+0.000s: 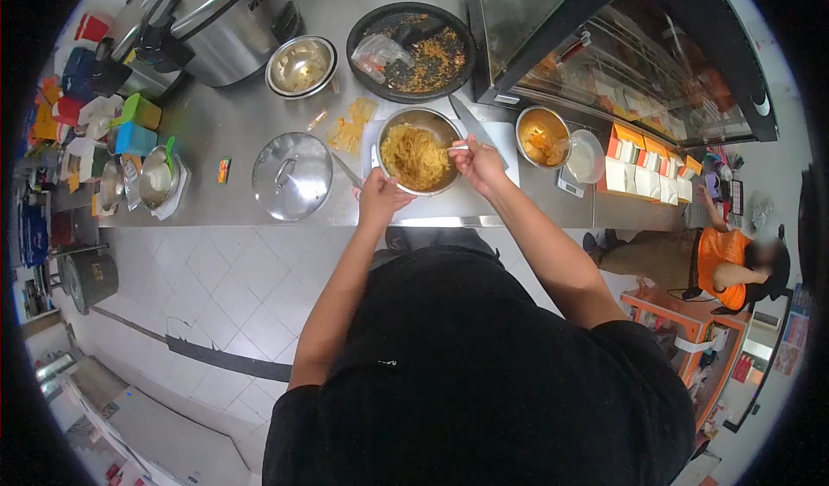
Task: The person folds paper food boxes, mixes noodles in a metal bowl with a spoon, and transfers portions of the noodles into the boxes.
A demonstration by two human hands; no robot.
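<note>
A steel bowl [420,190] with yellow-brown food [414,153] in it stands near the front edge of the steel counter [233,132]. My left hand [382,199] holds the bowl's lower left rim, fingers closed on it. At the bowl's right side, my right hand [480,163] is closed round the handle of a utensil [456,147] that reaches over the food; its far end is hidden in the food. A knife [467,118] lies just behind my right hand. Left of my left hand another blade [347,171] lies beside a steel lid [292,177].
Behind the bowl sits a black pan [411,52] with crumbs and a plastic bag. To the right are a bowl of orange food [543,138], a scale [570,184] and a glass cabinet [622,54]. Large pots [224,32] stand back left. A person in orange [725,266] is far right.
</note>
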